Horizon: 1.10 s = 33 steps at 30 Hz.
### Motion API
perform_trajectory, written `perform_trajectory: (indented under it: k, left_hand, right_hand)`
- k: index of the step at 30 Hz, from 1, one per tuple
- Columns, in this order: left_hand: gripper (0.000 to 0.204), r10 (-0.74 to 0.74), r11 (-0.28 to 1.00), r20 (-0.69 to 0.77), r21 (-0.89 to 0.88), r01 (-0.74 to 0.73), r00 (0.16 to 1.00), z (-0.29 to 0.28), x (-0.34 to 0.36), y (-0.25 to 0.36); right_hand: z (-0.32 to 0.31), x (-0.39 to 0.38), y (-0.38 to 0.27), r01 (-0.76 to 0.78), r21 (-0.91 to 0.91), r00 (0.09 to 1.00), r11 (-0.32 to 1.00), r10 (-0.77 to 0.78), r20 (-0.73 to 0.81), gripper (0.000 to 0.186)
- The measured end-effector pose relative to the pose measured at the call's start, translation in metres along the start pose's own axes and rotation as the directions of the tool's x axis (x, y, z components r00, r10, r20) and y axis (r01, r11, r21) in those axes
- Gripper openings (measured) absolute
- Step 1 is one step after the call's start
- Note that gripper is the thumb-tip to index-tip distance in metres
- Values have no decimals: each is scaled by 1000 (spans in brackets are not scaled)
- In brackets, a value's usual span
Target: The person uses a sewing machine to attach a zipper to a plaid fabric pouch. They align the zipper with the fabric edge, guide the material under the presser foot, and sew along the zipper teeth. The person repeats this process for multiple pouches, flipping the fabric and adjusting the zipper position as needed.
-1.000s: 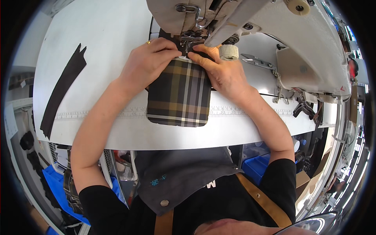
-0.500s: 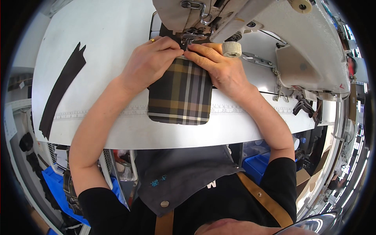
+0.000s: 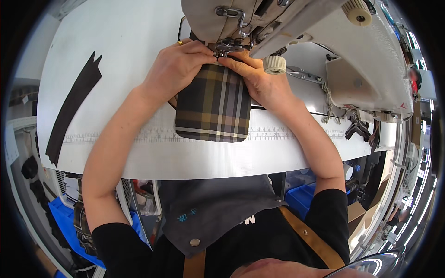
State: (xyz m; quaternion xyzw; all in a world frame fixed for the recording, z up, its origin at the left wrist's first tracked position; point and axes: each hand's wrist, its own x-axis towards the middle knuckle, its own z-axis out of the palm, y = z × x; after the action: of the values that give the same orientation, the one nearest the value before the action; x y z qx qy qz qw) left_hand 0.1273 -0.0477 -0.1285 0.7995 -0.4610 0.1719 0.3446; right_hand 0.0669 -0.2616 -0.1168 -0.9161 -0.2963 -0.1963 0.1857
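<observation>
White tabletop fills the middle of a workshop, a printed ruler running across it on the person's side of the grip. Over the grip stands a pale sewing machine, its arm reaching away to the right. A plaid piece in black, brown and white lies flat on the tabletop, its far edge at the machine's metal foot, its rounded corners toward the person.

The left hand, wearing a gold ring, pinches that far edge between thumb and finger, just short of the foot. The right hand meets it from the other side, a fingertip touching the same edge; the machine partly hides the rest, so whether it pinches the cloth I cannot tell. Well left of the grip lies a dark strip with a notched top.

Containers stand below the table edge, on the near side of the grip. To the left, a blue bin holds dark plaid cloth; just above it, a white basket holds something white. Inward of the left forearm, a white-rimmed tray contains red and clear items, too small to name. To the right, a second blue bin sits by the right upper arm, its contents unclear. Just past it is a brown carton.
</observation>
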Motion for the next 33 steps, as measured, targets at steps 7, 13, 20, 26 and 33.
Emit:
perform_trajectory:
  k: [7,13,20,26,33]
  left_hand:
    - [18,-5,1000,8,-19,6,1000,2,2,0]
    - [20,-28,999,6,21,28,1000,-7,-11,-2]
    - [19,26,999,-32,-30,-27,999,5,0,-2]
    - [18,5,1000,-7,-3,-5,1000,-1,-2,0]
    - [17,1,1000,-12,-29,-1,1000,-1,0,1]
  right_hand:
    - [0,-7,10,-33,65,999,997,35,-26,46]
    - [-115,-30,-20,125,-214,937,969,-186,-294,25]
    - [-454,-157,247,-902,-20,369,431,746,-555,32]
    - [-366,-248,265,-589,609,176,531,820,-544,57]
    - [-422,-242,283,-763,549,69,340,888,-455,51]
